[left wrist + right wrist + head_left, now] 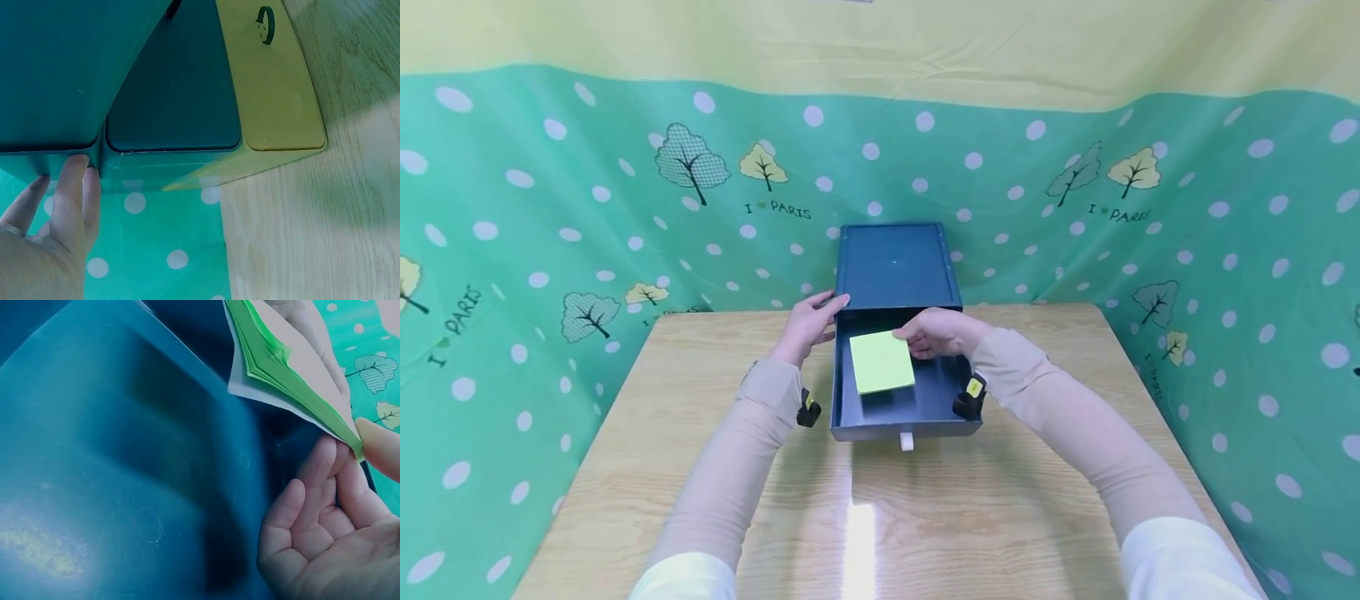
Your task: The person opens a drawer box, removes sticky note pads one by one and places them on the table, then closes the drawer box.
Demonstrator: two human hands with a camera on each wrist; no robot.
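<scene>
Pinching a yellow-green paper pad [882,362] by its corner, the right hand [943,333] is over the pulled-out drawer [938,404] in the head view, with the pad above the drawer's floor. The left hand [808,325] rests its fingers against the side of the dark blue cabinet [895,267] near its front corner, gripping nothing. A white tab [907,441] sticks out from the drawer's front, and the cabinet stands on a wooden desk [700,467] before a dotted green cloth [880,183]. From the left wrist, the fingertips touch the cabinet's edge; beside the pulled-out drawer show a dark blue front [181,94] and a yellow front [281,94] — the yellow one with a looped handle [269,26]. From the right wrist, the thumb and fingers clasp the pad's corner — its sheets fanning apart at the other end.
</scene>
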